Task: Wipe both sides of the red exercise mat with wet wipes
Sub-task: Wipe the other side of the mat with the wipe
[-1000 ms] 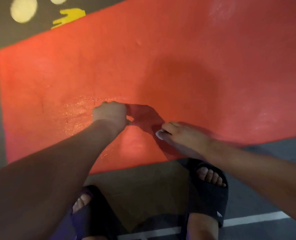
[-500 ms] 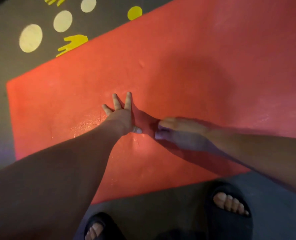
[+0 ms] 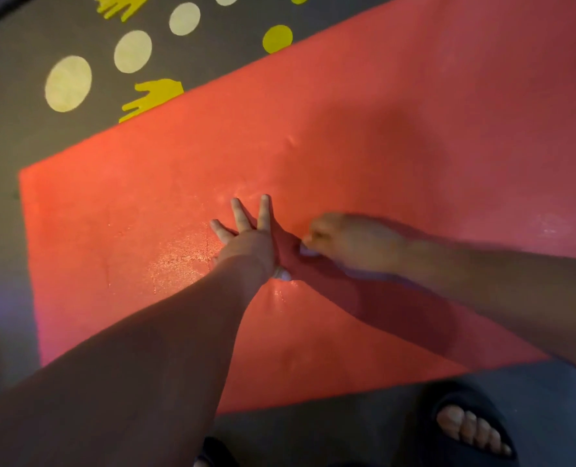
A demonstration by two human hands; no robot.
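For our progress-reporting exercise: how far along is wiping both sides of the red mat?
Done: a wet, glistening patch on the red mat beside the left hand, which presses flat. In hand: the blurred right hand holds a wet wipe on the mat. Left: the dull far stretch looks dry; the hidden underside likely remains too.

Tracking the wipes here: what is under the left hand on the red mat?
A small white bit, likely a wet wipe, peeks out at the thumb side of the left hand, pressed flat on the red mat. The palm covers the rest.
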